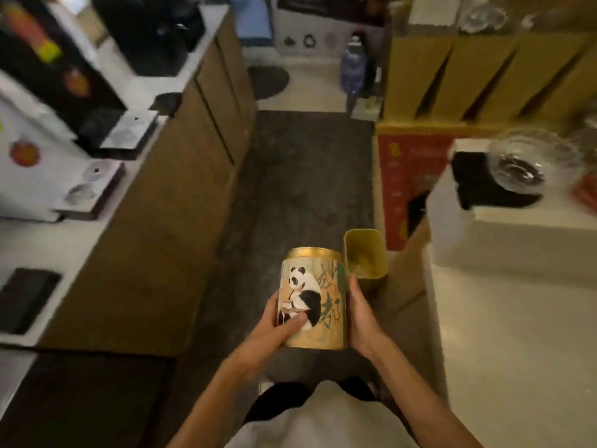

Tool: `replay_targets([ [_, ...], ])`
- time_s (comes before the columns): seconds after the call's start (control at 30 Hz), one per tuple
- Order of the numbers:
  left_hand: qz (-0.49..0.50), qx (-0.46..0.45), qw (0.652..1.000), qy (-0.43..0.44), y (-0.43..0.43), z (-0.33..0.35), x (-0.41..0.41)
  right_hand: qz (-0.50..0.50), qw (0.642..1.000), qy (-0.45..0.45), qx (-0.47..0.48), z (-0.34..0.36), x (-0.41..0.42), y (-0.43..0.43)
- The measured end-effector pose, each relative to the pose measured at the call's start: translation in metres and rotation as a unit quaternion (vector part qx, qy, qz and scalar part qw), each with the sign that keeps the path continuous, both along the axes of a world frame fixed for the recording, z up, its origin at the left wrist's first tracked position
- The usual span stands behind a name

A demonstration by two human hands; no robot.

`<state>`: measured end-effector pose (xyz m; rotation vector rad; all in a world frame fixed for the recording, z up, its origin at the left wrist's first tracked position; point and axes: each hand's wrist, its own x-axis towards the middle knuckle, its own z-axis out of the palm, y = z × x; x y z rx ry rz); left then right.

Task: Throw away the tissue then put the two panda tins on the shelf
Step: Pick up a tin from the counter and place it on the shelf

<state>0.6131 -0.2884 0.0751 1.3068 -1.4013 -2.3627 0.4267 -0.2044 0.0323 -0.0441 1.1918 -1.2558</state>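
A gold panda tin (315,295) with a panda picture and a gold lid is held upright in front of me over the dark floor. My left hand (281,321) grips its left side with the thumb across the front. My right hand (363,315) presses flat against its right side. Only one tin shows; a second tin may sit behind it, but I cannot tell. Just beyond the tin stands a small yellow-green bin (365,257), open at the top. No tissue is visible in my hands.
A long counter (80,234) with wooden cabinet fronts and black and white machines runs along the left. On the right stands a white counter (517,318) with a glass bowl (529,163); behind it are cardboard boxes (484,76) and a red box (407,176). A narrow dark aisle lies between.
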Motion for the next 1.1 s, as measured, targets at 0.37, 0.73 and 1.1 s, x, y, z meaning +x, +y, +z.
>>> replay_targets([
  [0.37, 0.394, -0.176, 0.902, 0.006, -0.108, 0.061, 0.235, 0.356, 0.903, 0.08, -0.225, 0.074, 0.239, -0.254],
  [0.73, 0.467, -0.488, 0.737, -0.033, -0.305, 0.244, 0.365, 0.441, 0.707, 0.156, -0.531, 0.29, 0.405, -0.502],
  [1.1, 0.442, -0.653, 0.585, -0.19, -0.511, 0.454, 0.499, 0.5, 0.494, 0.263, -0.661, 0.526, 0.543, -0.75],
])
